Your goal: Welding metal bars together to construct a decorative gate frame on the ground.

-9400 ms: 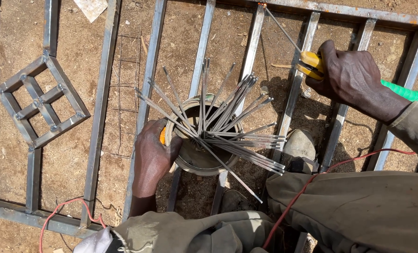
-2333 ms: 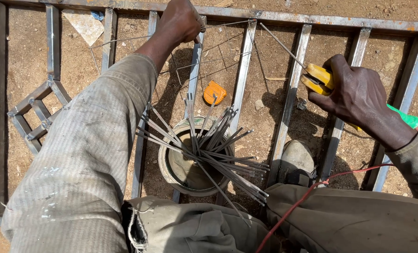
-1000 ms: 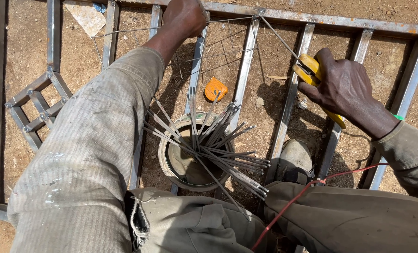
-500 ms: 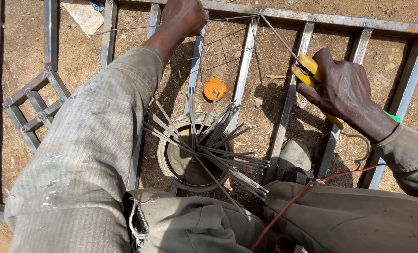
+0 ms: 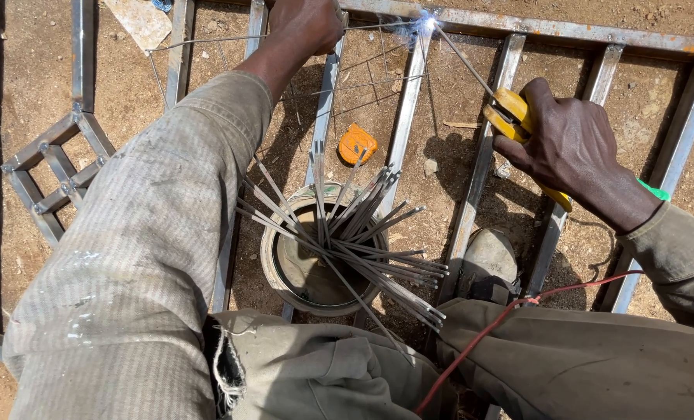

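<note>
right hand (image 5: 576, 148) at 2 o'clock, grip closed around yellow holder (image 5: 518, 117), rod (image 5: 463, 58) clamped in it and slanting up toward 12. rod tip touching top bar (image 5: 564, 29) of steel frame, bright blue-white spark (image 5: 428, 22) right at the contact point, beside upright bar (image 5: 405, 117). left hand (image 5: 304, 23) at 12 o'clock, reaching far forward, fingers closed down on thin wire mesh (image 5: 362, 70) against the frame near the spark; cannot tell how firm the grip is. striped sleeve (image 5: 145, 233) filling the 8 o'clock side. tin (image 5: 316, 264) at centre on dirt ground, bundle of spare rods (image 5: 362, 241) fanned out of it toward 3 and 5. small orange tape measure (image 5: 357, 144) just above the tin, between two uprights. shoe (image 5: 487, 260) at 4 o'clock, red cable (image 5: 502, 319) running across trouser leg. diamond-shaped welded piece (image 5: 51, 175) at 9 o'clock.
</note>
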